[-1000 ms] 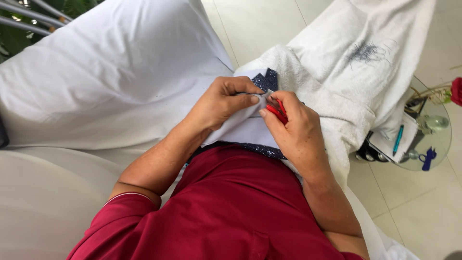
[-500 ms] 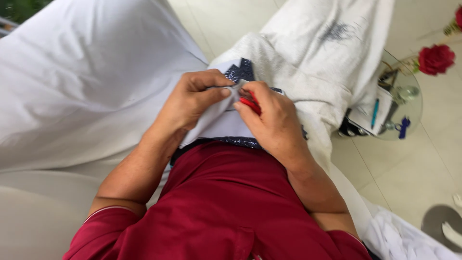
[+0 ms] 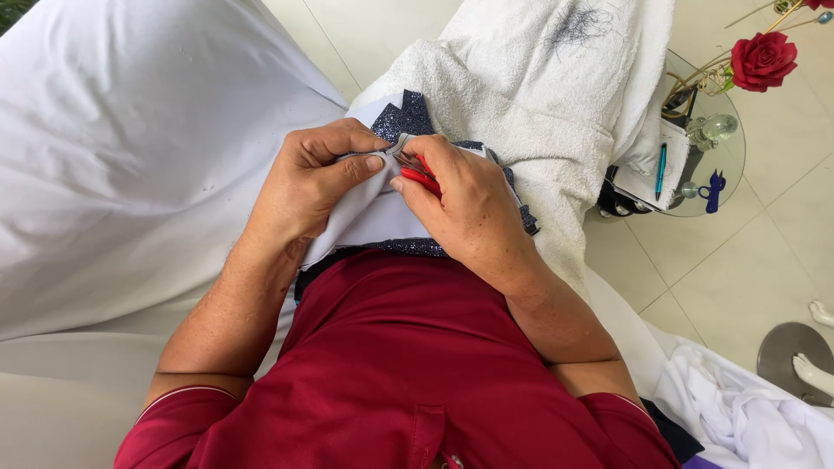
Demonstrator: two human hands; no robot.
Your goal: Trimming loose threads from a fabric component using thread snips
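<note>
My left hand (image 3: 314,181) pinches a fold of white fabric with a dark glittery blue zigzag trim (image 3: 404,117), thumb pressed on its edge. My right hand (image 3: 460,204) meets it fingertip to fingertip and grips a small red-handled cutting tool (image 3: 420,176), mostly hidden under the fingers. The fabric lies in my lap over a red shirt (image 3: 408,365).
A white towel (image 3: 539,95) drapes to the right, with dark threads on it. A large white cloth (image 3: 122,148) spreads to the left. A small glass table (image 3: 708,148) holds a red rose, a pen, paper and blue scissors. Crumpled white fabric (image 3: 747,417) lies bottom right.
The view has shifted, so both hands sit lower and more central. The hands stay together on the same fabric edge, still working with the red tool.
</note>
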